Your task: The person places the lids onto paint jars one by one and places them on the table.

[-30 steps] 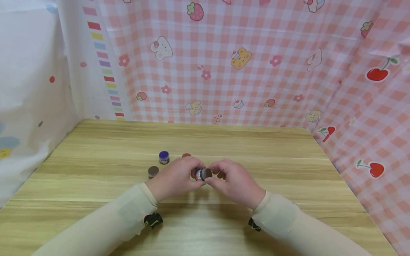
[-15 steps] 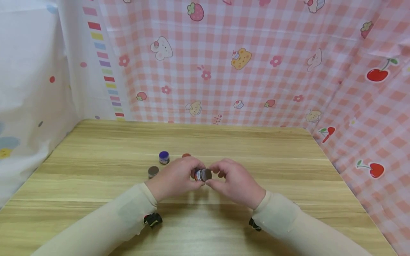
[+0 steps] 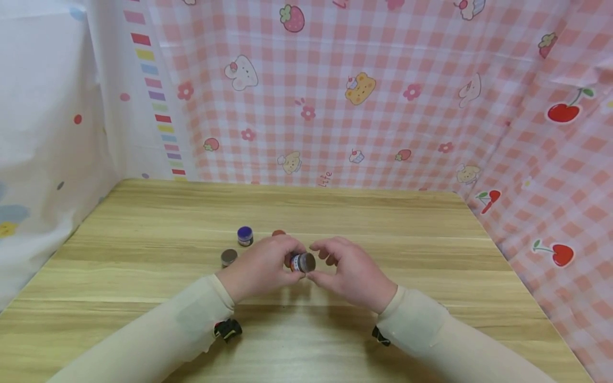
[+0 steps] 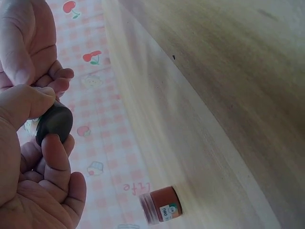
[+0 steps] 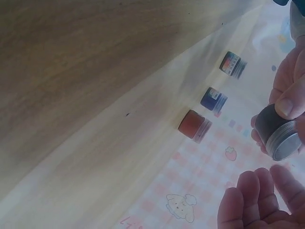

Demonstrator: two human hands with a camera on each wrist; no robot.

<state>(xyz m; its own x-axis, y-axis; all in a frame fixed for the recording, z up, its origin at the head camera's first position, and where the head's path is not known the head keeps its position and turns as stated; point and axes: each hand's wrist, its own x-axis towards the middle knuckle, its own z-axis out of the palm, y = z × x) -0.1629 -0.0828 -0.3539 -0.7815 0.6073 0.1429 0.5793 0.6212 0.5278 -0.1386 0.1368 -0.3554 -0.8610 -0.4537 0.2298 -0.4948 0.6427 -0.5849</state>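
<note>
My left hand (image 3: 265, 263) grips a small dark paint jar (image 3: 303, 262) between thumb and fingers, tilted with its lid end to the right. In the right wrist view the lid of this dark jar (image 5: 284, 143) faces my right hand (image 5: 257, 202), whose fingers are parted and loosely bent. A small gap shows there between those fingers and the lid. In the left wrist view the jar's dark base (image 4: 56, 121) shows between my left thumb and fingers. Behind my left hand, an orange-brown jar (image 5: 193, 125) stands on the table, mostly hidden in the head view.
A purple-blue jar (image 3: 245, 236) and a jar with a grey-brown top (image 3: 229, 258) stand left of my left hand. They rest on a wood-grain table (image 3: 407, 223). Pink checked cloth (image 3: 325, 122) hangs behind it and along the right side.
The fingers of my right hand have parted slightly from the lid. The held jar has shifted a little to the left, its top turning more toward the head camera. The standing jars are unmoved.
</note>
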